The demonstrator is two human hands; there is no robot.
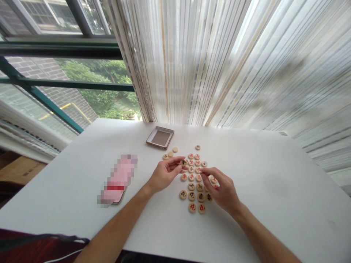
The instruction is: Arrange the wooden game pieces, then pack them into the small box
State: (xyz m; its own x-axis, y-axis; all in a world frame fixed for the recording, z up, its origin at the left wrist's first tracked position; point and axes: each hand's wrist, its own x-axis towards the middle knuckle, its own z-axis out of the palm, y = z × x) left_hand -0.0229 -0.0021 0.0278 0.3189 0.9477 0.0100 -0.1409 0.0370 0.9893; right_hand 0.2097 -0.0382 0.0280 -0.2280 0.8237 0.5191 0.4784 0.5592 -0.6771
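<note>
Pinching round black-marked wooden disc (183, 162) in our left hand (166, 175) so face shows; right hand (222, 191) curled on gridded wooden discs (191, 187), grip unclear.

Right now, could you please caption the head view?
Left hand pinches a game piece; right hand touches other pieces on a table.

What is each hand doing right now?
Left hand: holds a round pale wooden piece marked black.
Right hand: fingertips on other pieces; grip cannot be told.
</note>
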